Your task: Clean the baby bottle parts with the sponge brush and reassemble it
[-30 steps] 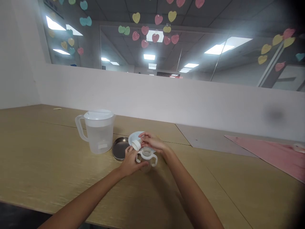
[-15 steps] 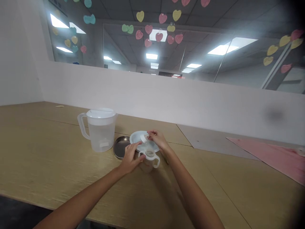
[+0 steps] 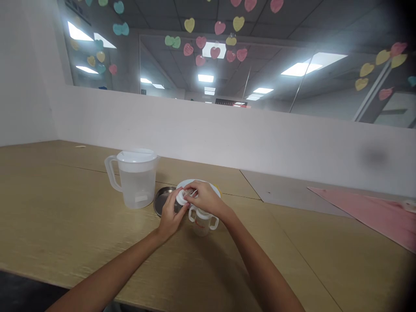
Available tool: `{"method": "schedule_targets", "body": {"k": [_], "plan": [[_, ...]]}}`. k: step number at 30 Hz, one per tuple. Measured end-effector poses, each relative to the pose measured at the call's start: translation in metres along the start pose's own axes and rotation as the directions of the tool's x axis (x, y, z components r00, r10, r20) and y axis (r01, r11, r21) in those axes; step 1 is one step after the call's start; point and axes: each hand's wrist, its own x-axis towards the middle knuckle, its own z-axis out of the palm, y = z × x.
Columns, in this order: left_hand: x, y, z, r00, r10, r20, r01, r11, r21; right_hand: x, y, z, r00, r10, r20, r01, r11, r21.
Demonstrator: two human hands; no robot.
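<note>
My left hand point(image 3: 170, 215) and my right hand point(image 3: 205, 198) meet above the front edge of a white plate point(image 3: 199, 182). Both grip a small round white plastic cap point(image 3: 180, 197), likely from the cup, and my right fingers press on its grey-looking inner side. Just below my right wrist stands a clear two-handled training cup point(image 3: 201, 223) with white handles and a small printed mark, uncapped and touched by neither hand. To the left of my left hand lies a dark round metal lid point(image 3: 162, 201), partly hidden by that hand.
A translucent plastic pitcher point(image 3: 136, 180) holding water stands left of the metal lid on the wooden table point(image 3: 81, 229). A grey mat point(image 3: 286, 190) and pink sheet point(image 3: 367, 212) lie at right. A white partition runs along the table's back.
My hands have come together on the white cap, which has moved left from over the plate. My left hand has left the cup's top.
</note>
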Motion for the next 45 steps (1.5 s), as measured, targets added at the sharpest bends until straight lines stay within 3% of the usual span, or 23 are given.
{"method": "schedule_targets", "body": {"k": [10, 23, 30, 36, 39, 41, 43, 45], "plan": [[-0.001, 0.001, 0.002, 1.000, 0.031, 0.004, -0.031, 0.998, -0.053, 0.004, 0.004, 0.014, 0.998, -0.024, -0.054, 0.009, 0.964, -0.267], [-0.003, -0.003, 0.004, 0.999, 0.048, -0.001, -0.048, 0.998, -0.029, 0.005, 0.007, 0.014, 0.999, -0.028, -0.029, 0.020, 0.968, -0.252], [-0.004, 0.000, 0.001, 0.998, 0.066, 0.004, -0.066, 0.998, 0.004, 0.004, 0.007, 0.002, 1.000, 0.017, -0.007, -0.017, 1.000, -0.024], [-0.005, 0.001, -0.001, 0.996, 0.092, 0.018, -0.093, 0.996, 0.014, 0.003, 0.017, -0.003, 0.997, 0.058, 0.056, -0.070, 0.968, 0.242], [-0.006, 0.001, -0.002, 0.994, 0.111, 0.012, -0.111, 0.994, 0.010, 0.004, 0.023, -0.003, 0.982, 0.115, 0.148, -0.173, 0.864, 0.472], [-0.007, 0.001, -0.002, 0.993, 0.115, -0.001, -0.115, 0.993, 0.010, 0.006, 0.025, -0.005, 0.965, 0.178, 0.191, -0.260, 0.731, 0.631], [-0.008, 0.000, -0.002, 0.993, 0.119, 0.020, -0.119, 0.993, 0.011, 0.008, 0.027, -0.008, 0.954, 0.249, 0.167, -0.287, 0.598, 0.748], [-0.008, 0.000, 0.000, 0.990, 0.127, 0.067, -0.128, 0.992, 0.008, 0.009, 0.030, -0.013, 0.949, 0.299, 0.096, -0.250, 0.537, 0.806]]}}
